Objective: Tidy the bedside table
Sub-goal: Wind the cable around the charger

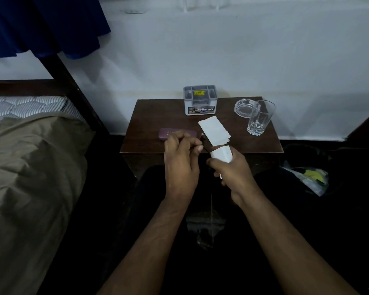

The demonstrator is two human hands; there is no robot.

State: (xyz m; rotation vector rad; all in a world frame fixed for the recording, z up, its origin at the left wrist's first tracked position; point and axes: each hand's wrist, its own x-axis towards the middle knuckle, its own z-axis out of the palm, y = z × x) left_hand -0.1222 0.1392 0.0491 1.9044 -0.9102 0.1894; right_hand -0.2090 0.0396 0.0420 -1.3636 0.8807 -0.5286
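Note:
A dark wooden bedside table (149,116) stands against the white wall. My right hand (232,173) grips a white charger block (222,154) above the table's front edge. My left hand (180,162) pinches a thin dark cable (204,145) that runs toward the block. On the table lie a white folded paper (214,129), a purple case (168,133) partly hidden by my left fingers, a grey organiser box (200,100), a glass ashtray (244,107) and an upright clear drinking glass (260,118).
A bed with an olive blanket (30,162) and a dark frame post (73,90) fills the left. A plastic bag with yellow contents (311,177) lies on the dark floor at the right. Blue cloth (45,24) hangs at the top left.

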